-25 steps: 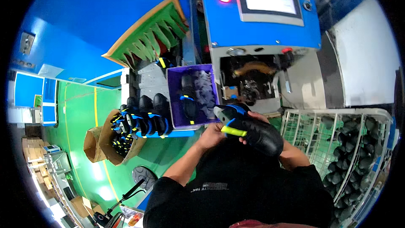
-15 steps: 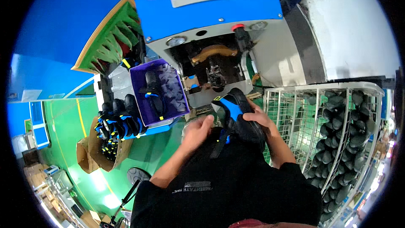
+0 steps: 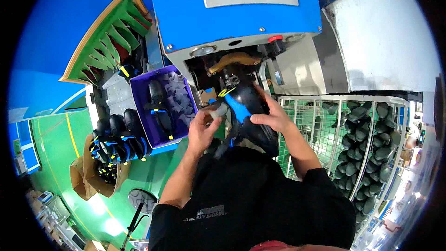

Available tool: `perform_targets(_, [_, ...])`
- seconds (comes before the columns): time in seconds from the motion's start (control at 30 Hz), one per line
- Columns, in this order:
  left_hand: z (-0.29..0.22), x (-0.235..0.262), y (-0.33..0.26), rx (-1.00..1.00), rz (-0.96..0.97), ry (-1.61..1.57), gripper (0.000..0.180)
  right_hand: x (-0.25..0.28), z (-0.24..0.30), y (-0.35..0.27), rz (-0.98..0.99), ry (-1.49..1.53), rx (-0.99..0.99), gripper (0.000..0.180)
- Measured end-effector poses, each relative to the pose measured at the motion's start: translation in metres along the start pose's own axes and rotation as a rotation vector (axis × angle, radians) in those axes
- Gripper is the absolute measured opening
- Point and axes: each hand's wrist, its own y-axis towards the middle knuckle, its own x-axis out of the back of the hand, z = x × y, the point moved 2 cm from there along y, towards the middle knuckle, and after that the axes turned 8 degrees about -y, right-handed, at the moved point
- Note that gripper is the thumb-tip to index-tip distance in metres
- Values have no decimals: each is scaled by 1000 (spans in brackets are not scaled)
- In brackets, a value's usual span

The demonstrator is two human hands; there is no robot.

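Both hands hold a black shoe (image 3: 248,111) with a blue tongue up against the opening of the blue machine (image 3: 237,16), its heel end toward the machine's brass-coloured clamp (image 3: 232,59), which seems to be why it is raised and tilted rather than resting on anything. The right hand (image 3: 274,118) lies over the shoe's far side, fingers curled round it to steady it. The left hand (image 3: 204,128) pinches the grey lining at the shoe's near edge between thumb and fingers, as if to keep the upper smooth. Just left of the hands, a purple bin (image 3: 139,107) holds another shoe and grey pieces, within easy reach. More shoes (image 3: 118,139) stand in a row beside it, and a wire rack (image 3: 367,135) of black lasts stands to the right.
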Motion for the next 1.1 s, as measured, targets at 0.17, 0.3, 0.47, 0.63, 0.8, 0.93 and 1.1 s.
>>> perform_targets(0.17, [15,37,-12,178,70,435,37,9,17,26,-368,-49,-23,97])
perform_targets(0.3, [63,44,-15,309,76,376,46,9,9,48,-423,-355,-124,104])
perform_targets(0.47, [60,49,1,425,120,273,45,-36,24,85,-200,-1166,-434,99])
perform_targets(0.63, [84,63,15,494,-127,21,45,-42,-10,94,-431,-1080,-265,95])
perform_targets(0.8, [95,94,8,376,-240,279,44,-51,-20,86,-504,-1198,-156,92])
perform_targets(0.93, [117,102,-3,366,-104,316,50,-54,-31,82,-625,-1258,-4,90])
perform_targets(1.1, [67,75,2,493,129,83,47,-57,-29,64,-826,-1145,217,92])
